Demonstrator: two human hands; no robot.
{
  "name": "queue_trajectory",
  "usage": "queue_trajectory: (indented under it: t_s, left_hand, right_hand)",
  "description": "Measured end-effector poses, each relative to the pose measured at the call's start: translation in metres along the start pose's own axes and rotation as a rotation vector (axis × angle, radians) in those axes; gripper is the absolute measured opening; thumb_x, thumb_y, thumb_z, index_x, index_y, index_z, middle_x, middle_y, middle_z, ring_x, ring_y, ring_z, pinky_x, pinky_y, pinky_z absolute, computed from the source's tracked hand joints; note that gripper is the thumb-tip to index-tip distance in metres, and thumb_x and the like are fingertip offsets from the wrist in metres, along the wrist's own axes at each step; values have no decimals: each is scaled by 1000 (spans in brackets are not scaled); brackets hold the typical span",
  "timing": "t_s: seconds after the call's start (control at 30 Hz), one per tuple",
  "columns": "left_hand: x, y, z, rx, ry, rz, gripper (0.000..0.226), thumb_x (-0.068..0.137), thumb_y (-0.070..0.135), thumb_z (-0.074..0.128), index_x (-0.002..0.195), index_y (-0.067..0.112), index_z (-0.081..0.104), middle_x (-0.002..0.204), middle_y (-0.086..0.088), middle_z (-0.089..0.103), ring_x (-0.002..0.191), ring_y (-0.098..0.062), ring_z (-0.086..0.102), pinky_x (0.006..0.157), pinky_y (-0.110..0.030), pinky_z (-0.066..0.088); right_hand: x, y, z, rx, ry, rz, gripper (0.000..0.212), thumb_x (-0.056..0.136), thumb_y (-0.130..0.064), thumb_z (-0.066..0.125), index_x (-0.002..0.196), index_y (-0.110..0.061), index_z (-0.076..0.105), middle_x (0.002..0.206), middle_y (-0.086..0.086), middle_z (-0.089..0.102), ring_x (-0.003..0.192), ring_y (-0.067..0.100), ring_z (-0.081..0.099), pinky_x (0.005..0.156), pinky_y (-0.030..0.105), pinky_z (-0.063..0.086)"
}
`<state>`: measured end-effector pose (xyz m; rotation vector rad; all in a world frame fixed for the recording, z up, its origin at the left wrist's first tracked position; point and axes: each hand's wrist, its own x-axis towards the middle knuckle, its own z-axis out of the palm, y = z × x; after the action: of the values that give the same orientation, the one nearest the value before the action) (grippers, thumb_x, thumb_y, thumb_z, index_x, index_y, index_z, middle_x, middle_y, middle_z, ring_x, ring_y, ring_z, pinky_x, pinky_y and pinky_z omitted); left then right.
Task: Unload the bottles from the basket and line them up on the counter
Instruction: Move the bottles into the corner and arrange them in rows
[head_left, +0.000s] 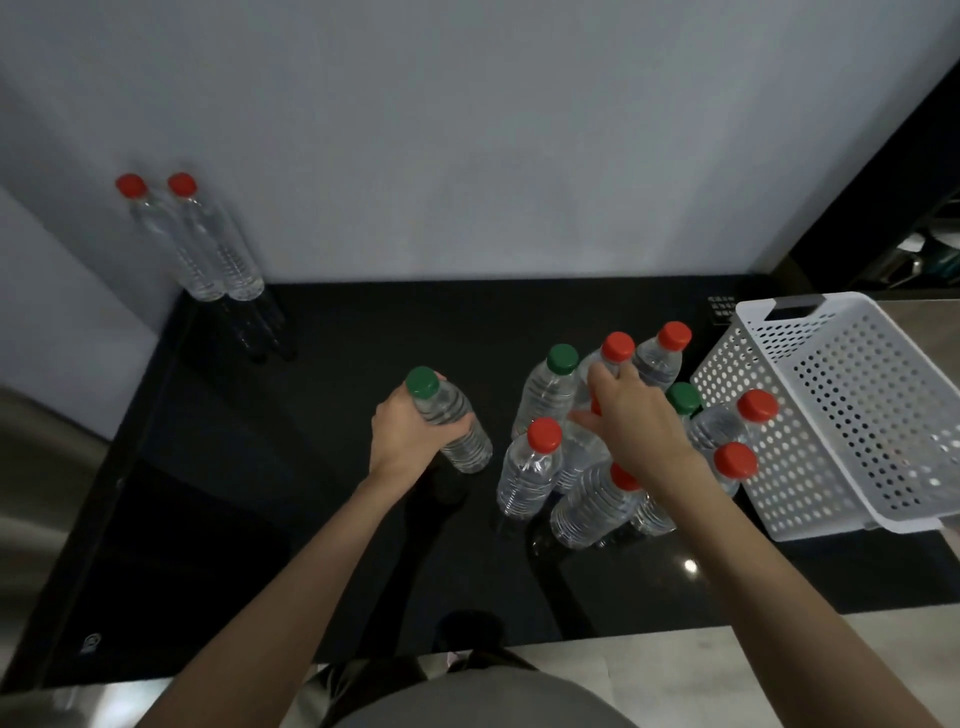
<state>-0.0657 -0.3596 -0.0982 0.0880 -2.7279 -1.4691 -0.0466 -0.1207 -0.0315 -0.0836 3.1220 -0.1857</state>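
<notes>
Bottles of clear plastic with red and green screw caps stand upright in a tight group (524, 478) on the glossy black counter (260, 519), right of its middle. Most of them touch one another.

One more small bottle with a green cap (457, 421) is apart from the group, to its left. The left hand (410, 431) holds it: the fingers are wrapped round the upper body, just below the cap, and the bottle leans a little to the left.

The right hand (628, 415) reaches over the group from the near side. Its fingers lie on the shoulder of a red-capped bottle (617, 347) at the far side of the group, and the thumb is spread out to the left. I cannot tell if this hand already grips the bottle or only touches it. The wrist hides part of the bottles below it.

Just beside the group, on the right, is a white plastic basket with round holes in its walls (727, 374). The nearest red-capped bottle (756, 405) stands against its left wall. The right part of the basket reaches over a lighter surface.

Well apart, in the far left corner of the counter, two taller clear bottles with red caps (197, 249) stand side by side, touching, against the pale wall (467, 156).

A small dark panel with buttons (719, 312) lies behind the basket.
</notes>
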Motion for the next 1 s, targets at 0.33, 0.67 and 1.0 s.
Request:
queue_trajectory:
  t_s: [0.33,0.67,1.0]
  left_hand:
    - [-1,-10,-46,38,98,0,46,59,36,88,99,31,65,91,12,69,85,-1,66,78,-21,52]
    - [17,16,-97,62,165,76,53,61,32,89,107,24,65,95,9,69,87,-4,64,75,-17,48]
    - [29,47,-158,43,228,149,40,66,30,85,99,19,66,92,8,69,82,1,62,67,-14,47]
  right_hand:
    - [5,-3,-16,362,20,-29,20,80,-17,72,88,-11,55,95,4,49,82,22,54,66,27,40]
    - [11,-44,-130,400,336,-156,9,77,-14,69,81,-13,61,85,-2,49,70,14,50,60,14,33]
    - [54,-114,-192,481,402,-363,8,75,-12,67,83,-14,65,88,0,55,75,14,54,68,20,41]
